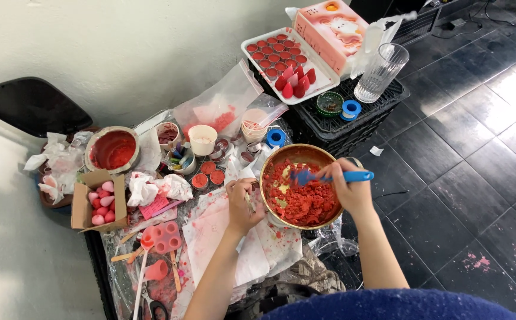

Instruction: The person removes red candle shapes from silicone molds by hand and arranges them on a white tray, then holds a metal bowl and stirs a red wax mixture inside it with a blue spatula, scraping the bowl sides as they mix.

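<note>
A metal bowl (299, 186) of red crumbly paste (305, 198) is gripped at its near rim by the clenched fingers of the left hand (242, 204). A blue spatula (329, 176) is grasped by the right hand (349, 189), its blade set in the paste just beyond the fingertips.

Blue spatula (329, 176) in red crumbly mixture (305, 198), inside a golden bowl (293, 153).

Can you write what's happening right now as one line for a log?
left hand: grips rim of metal bowl | right hand: holds blue spatula in red crumbly mix
</note>
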